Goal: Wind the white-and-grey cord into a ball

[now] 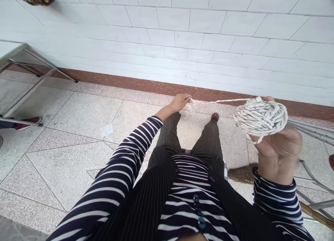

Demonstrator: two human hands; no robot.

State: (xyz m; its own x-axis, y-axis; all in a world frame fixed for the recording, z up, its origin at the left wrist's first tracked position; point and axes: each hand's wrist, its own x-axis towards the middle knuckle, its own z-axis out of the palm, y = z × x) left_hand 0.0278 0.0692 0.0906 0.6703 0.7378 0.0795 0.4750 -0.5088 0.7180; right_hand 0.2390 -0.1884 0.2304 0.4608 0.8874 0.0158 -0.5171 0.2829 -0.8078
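Observation:
My right hand (283, 143) is raised at the right, its fingers wrapped round a ball of white rope (261, 116) with dark flecks. From the ball a single strand (229, 100) runs leftward across to my left hand (180, 102). There the thumb and fingers are pinched on the rope's end. A tuft of loose, frayed white fibres (191, 107) hangs beside those fingertips. A short loop dangles under the ball, near my right palm. The right fingertips are partly hidden behind the ball.
A white tiled wall (174, 18) with a reddish-brown baseboard (135, 85) rises ahead. A metal-framed table (39, 56) stands at the left, another person's shoe (27, 123) near it. Paper (106, 130) lies on the floor. A broom (241, 174) and metal legs (317, 178) are at the right.

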